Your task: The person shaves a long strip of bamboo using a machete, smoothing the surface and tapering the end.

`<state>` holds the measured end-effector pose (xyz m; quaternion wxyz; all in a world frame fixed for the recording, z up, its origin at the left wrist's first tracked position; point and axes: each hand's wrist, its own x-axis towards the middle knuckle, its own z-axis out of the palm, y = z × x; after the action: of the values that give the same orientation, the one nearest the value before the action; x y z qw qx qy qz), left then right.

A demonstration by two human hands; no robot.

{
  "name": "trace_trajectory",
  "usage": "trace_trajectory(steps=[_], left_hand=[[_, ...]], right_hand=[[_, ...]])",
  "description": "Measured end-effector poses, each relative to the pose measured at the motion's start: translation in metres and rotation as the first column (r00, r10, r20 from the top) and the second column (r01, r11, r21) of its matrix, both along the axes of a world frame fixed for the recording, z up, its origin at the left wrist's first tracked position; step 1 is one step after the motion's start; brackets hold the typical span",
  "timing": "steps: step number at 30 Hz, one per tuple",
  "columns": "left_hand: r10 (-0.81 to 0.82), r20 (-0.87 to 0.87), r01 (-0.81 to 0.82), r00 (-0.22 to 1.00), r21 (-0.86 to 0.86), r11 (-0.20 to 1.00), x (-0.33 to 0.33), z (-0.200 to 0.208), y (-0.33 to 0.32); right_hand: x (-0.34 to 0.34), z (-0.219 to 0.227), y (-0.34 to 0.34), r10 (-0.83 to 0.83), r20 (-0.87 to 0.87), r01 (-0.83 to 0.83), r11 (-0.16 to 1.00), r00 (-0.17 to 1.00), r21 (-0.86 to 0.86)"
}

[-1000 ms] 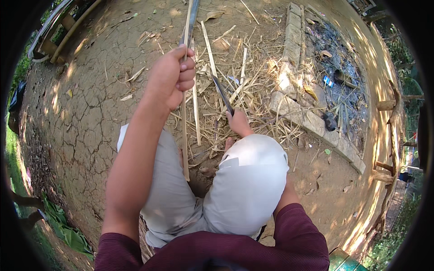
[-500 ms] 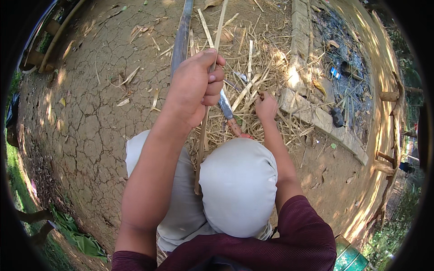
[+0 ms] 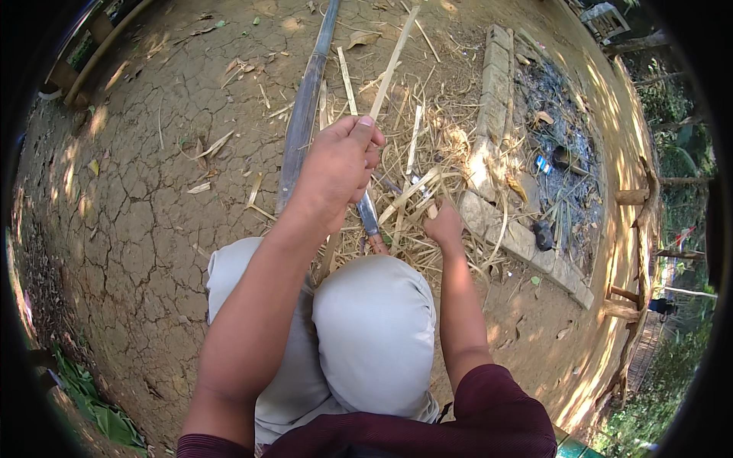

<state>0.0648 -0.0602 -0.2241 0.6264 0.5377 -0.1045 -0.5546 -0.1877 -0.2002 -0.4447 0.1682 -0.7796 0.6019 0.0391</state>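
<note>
My left hand [image 3: 347, 164] is closed around a long, flat bamboo strip [image 3: 395, 61]. The strip points up and away from me, and its lower part passes behind the hand toward my knees. Lower and to the right, my right hand [image 3: 444, 226] is closed on what looks like a small knife [image 3: 432, 211] with a pale handle; its blade is hard to make out against the shavings. Between the hands, a machete [image 3: 368, 214] lies on the ground, its brown handle partly hidden by my knee. Thin bamboo shavings [image 3: 397, 217] surround it.
A dark bamboo pole [image 3: 304, 114] lies on the cracked earth left of the shavings. To the right, a row of bricks [image 3: 495, 84] borders a patch of grey ash [image 3: 561, 137] with scraps in it. Wooden railings [image 3: 632, 197] stand at the far right.
My left hand has dropped slightly, and the strip's far end now leans further right. My right hand has moved a little nearer to me, with the small knife's pale handle now showing.
</note>
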Motion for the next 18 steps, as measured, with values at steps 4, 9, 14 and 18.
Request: trace_trajectory(steps=[4,9,14,18], left_hand=[[-0.004,0.008,0.004,1.0,-0.022,1.0,-0.009,0.006,-0.001],[0.012,0.078,-0.01,0.997,-0.033,0.999,-0.013,0.013,0.006],[0.042,0.127,-0.026,0.991,-0.125,0.992,-0.019,0.024,0.016],[0.045,0.112,-0.028,0.993,-0.145,0.989,-0.027,0.025,0.018]], right_hand=[[-0.053,0.018,0.0,-0.215,0.072,0.193,0.953,0.974,0.234],[-0.115,0.04,0.05,-0.425,0.582,0.289,0.904,0.694,0.315],[-0.152,0.089,0.097,-0.368,0.572,0.354,0.924,0.733,0.142],[-0.159,0.144,0.099,-0.123,0.345,0.24,0.916,0.931,-0.323]])
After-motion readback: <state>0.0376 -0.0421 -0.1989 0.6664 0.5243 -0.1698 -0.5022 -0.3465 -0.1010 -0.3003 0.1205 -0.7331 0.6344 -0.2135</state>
